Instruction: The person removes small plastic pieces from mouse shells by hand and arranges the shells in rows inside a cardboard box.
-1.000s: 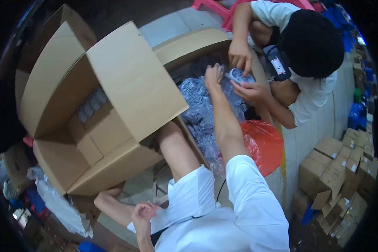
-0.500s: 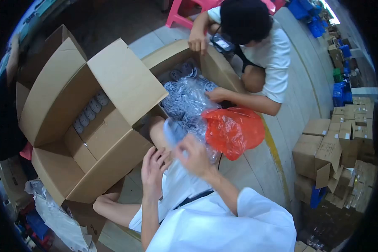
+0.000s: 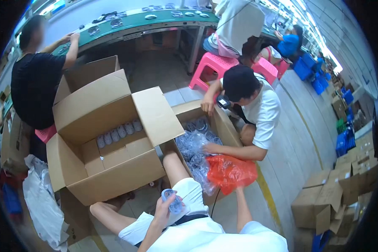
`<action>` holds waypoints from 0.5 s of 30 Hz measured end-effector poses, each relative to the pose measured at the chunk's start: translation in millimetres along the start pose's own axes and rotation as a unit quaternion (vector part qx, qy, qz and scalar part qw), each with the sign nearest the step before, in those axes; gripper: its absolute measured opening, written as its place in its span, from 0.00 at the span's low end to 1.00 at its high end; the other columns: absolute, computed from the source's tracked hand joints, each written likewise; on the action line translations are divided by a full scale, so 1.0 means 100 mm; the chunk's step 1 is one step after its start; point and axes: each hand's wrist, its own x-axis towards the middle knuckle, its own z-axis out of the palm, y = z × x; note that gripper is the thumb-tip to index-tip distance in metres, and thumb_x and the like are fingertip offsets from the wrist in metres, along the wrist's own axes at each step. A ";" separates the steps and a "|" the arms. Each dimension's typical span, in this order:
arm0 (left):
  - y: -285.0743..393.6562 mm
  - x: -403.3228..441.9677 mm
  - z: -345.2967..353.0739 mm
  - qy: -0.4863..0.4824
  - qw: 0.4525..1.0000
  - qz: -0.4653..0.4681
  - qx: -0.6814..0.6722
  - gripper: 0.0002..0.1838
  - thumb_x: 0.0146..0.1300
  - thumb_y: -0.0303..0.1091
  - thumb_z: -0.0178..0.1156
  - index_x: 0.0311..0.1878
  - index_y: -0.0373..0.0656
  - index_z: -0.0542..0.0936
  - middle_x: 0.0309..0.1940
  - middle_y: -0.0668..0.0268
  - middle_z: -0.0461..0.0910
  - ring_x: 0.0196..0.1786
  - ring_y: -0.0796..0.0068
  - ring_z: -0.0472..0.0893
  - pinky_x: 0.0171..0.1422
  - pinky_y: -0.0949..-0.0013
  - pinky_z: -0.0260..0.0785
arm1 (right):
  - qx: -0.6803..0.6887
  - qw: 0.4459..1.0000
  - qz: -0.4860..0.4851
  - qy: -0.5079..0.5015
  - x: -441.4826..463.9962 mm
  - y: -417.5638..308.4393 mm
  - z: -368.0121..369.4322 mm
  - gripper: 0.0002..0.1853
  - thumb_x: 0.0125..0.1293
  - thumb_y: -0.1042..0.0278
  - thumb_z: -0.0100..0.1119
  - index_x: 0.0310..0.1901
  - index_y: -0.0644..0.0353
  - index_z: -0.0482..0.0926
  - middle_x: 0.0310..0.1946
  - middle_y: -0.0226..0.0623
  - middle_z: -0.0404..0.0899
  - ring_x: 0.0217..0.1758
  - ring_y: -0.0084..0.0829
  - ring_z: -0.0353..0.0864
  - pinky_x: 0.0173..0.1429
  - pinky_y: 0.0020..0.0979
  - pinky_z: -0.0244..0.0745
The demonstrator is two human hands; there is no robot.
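My left hand (image 3: 164,210) is closed around a pale blue oval item (image 3: 173,200) above my lap. Stretched forward on the right, my right hand (image 3: 239,191) is at the lower edge of a red plastic bag (image 3: 231,170); its fingers are hidden or blurred. The bag lies over the near right side of an open carton (image 3: 229,126) full of grey-blue items in clear plastic (image 3: 193,145). A co-worker's hand (image 3: 213,148) reaches into that carton, beside the bag. Left of it, a large open carton (image 3: 113,174) holds a row of grey oval items (image 3: 121,132).
The crouching co-worker (image 3: 256,101) rests another hand on the carton's edge. Behind are a green work table (image 3: 134,23), pink stools (image 3: 216,65) and a person in black (image 3: 38,84). Stacked cartons (image 3: 319,195) stand right; white plastic sheeting (image 3: 42,201) lies left.
The blue item has passed from my right hand to my left. My right hand has moved right and forward to the red bag. The view has tilted up, showing the work table.
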 end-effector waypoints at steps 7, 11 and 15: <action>0.12 -0.16 -0.20 0.047 0.998 0.021 0.046 0.23 0.65 0.40 0.61 0.55 0.34 0.70 0.38 0.55 0.81 0.35 0.61 0.85 0.35 0.65 0.79 | -0.748 0.569 -0.097 -0.326 -0.93 -0.96 0.34 0.14 0.65 0.74 0.50 0.50 0.59 0.81 0.43 0.40 0.83 0.45 0.31 0.82 0.51 0.29 0.78; 0.14 -0.34 -0.27 0.093 0.995 0.020 0.030 0.23 0.66 0.40 0.61 0.56 0.34 0.69 0.38 0.55 0.81 0.36 0.61 0.85 0.35 0.65 0.79 | -0.846 0.316 -0.192 -0.384 -0.94 -1.06 1.09 0.15 0.65 0.75 0.48 0.50 0.60 0.80 0.44 0.41 0.83 0.45 0.31 0.82 0.53 0.29 0.77; 0.11 -0.43 -0.26 0.105 0.994 -0.010 -0.009 0.22 0.67 0.40 0.60 0.56 0.35 0.69 0.39 0.56 0.81 0.37 0.61 0.84 0.36 0.66 0.79 | -0.831 0.326 -0.262 -0.367 -0.82 -0.52 1.17 0.19 0.66 0.64 0.44 0.56 0.58 0.75 0.50 0.40 0.79 0.48 0.34 0.80 0.55 0.33 0.75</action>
